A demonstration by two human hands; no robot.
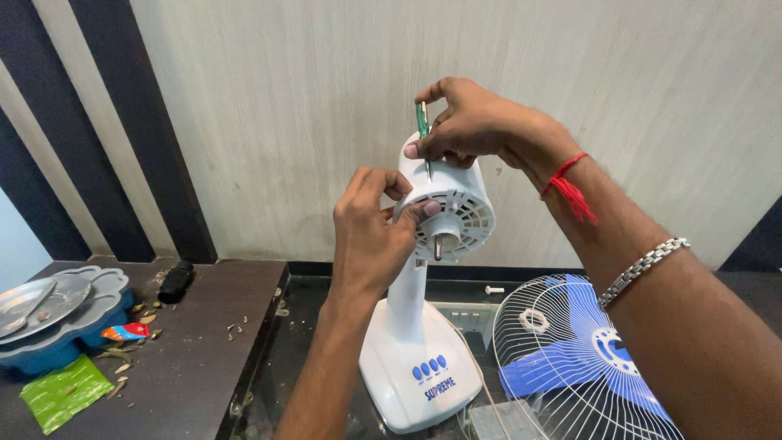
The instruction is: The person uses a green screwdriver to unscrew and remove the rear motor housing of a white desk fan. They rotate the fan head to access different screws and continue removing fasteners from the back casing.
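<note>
Against grey wall, right hand (464, 126) pinches screwdriver (423, 130) onto motor housing (452, 204).

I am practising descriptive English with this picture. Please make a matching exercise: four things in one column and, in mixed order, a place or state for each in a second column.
Things:
1. screwdriver
2. motor housing
3. fan guard
4. green packet

Places or states:
A. lying flat at the right of the base, blue blades behind its wires
B. on the dark table at the far left
C. pinched upright in the right hand
D. on top of the white stand, steadied by the left hand

Pairs: 1-C, 2-D, 3-A, 4-B
</note>
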